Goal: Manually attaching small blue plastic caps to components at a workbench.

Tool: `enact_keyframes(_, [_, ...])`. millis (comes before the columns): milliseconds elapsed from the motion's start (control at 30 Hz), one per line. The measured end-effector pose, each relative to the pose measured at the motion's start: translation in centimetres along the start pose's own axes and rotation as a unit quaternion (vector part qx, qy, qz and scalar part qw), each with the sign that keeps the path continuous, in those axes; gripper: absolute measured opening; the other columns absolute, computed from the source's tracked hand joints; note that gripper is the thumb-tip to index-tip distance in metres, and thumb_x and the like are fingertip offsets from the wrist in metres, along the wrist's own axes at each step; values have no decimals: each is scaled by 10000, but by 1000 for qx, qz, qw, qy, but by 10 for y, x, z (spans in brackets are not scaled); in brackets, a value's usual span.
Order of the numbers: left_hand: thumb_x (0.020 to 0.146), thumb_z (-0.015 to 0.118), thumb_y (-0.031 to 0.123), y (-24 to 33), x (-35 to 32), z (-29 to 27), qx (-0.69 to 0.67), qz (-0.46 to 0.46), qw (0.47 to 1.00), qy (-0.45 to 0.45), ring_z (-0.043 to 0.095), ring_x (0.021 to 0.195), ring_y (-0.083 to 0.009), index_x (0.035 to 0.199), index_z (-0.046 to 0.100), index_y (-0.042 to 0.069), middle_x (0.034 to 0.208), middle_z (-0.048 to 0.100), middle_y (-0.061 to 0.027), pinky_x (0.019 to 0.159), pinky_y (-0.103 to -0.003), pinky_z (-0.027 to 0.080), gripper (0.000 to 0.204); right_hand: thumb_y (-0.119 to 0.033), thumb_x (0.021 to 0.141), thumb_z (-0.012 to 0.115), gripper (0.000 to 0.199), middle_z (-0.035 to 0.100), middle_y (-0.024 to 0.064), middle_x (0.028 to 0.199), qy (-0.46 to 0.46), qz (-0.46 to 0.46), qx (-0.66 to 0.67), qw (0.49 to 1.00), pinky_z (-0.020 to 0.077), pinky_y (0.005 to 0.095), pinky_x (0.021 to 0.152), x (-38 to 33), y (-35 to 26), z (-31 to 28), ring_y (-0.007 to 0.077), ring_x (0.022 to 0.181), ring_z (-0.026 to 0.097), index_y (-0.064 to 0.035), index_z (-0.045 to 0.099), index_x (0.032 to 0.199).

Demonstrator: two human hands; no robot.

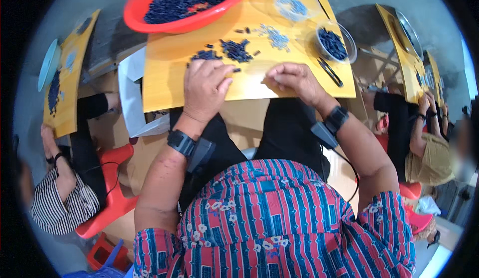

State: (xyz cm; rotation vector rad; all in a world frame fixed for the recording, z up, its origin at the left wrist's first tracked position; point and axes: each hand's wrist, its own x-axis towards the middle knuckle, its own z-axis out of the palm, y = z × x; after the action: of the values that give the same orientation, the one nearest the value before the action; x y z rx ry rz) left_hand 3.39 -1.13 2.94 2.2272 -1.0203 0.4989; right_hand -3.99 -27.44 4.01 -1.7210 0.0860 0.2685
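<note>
My left hand (205, 89) rests at the near part of the yellow table (169, 86), palm down with the thumb apart from the fingers. Its fingertips reach a small pile of short black pieces (206, 55), and one more black piece (236, 70) lies by the index fingertip. To the right, my right hand (295, 81) is held over the table with thumb and fingers pinched together. What sits in that pinch is too small to make out. Beyond the hands lie another pile of black pieces (236, 51) and a scatter of small pale-blue parts (276, 37).
A red basin (134, 16) full of black pieces stands far left. On the right are a clear tub (352, 53) of black pieces, a clear bowl (279, 1) with pale-blue parts, and black tweezers (330, 72). Other people sit at tables on both sides.
</note>
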Motion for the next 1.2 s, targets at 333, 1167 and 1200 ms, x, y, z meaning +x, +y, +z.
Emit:
enact_keyframes(333, [738, 764, 154, -5, 17, 11, 69, 3, 995, -78, 585, 937, -232, 886, 736, 169, 895, 685, 18, 820, -396, 443, 151, -59, 957, 619, 217, 694, 53, 993, -48, 12, 150, 987, 507, 224, 737, 23, 15, -5, 95, 838, 631, 10, 668, 1156])
enact_keyframes(1167, [999, 607, 156, 42, -36, -9, -670, -402, 615, -110, 525, 819, -58, 1111, 627, 65, 978, 635, 7, 777, -214, 455, 145, 28, 800, 649, 258, 628, 107, 833, 43, -214, -314, 924, 539, 364, 670, -105, 11, 4, 278, 765, 658, -78, 688, 1031])
enact_keyframes(1200, [1001, 610, 168, 45, -35, -10, -701, -420, 564, -119, 528, 826, -64, 1113, 629, 72, 973, 632, 10, 781, -218, 459, 149, 25, 808, 664, 253, 632, 113, 841, 94, -228, -287, 926, 535, 355, 677, -95, 2, 14, 271, 758, 657, -71, 695, 1040])
